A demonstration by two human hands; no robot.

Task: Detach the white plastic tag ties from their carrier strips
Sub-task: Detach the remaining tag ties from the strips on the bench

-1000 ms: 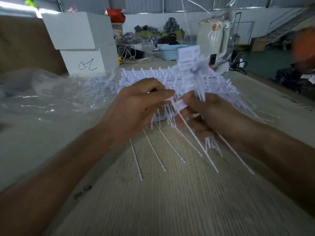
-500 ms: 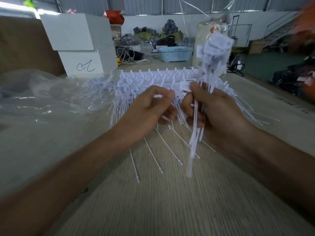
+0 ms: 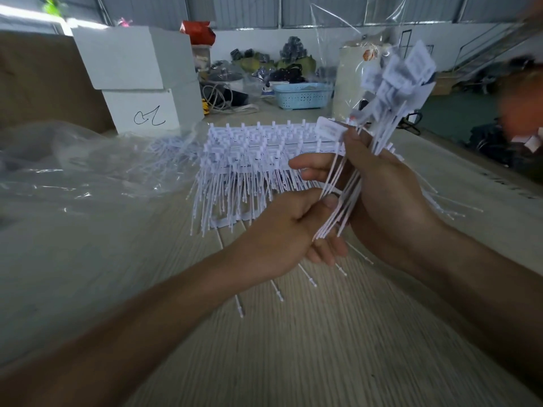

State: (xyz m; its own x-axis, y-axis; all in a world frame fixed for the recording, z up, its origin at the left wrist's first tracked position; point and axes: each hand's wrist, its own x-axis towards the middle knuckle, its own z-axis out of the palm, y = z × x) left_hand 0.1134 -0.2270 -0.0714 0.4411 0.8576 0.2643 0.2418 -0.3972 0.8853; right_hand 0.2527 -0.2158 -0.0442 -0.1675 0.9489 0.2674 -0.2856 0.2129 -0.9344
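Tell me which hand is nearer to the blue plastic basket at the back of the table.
Right. The right hand, gripping the bundle of detached ties, is raised just in front of the blue basket; the left hand sits lower and closer to the person.

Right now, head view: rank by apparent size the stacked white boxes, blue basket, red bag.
1. stacked white boxes
2. blue basket
3. red bag
The bag sits farther back, so true size is unsure.

Pale wood-grain table (image 3: 293, 348). Carrier strips (image 3: 249, 160) with tag ties piled mid-surface, clear plastic bag (image 3: 73, 165) along left edge, two stacked white boxes (image 3: 141, 80) and blue basket (image 3: 302, 95) toward far edge.
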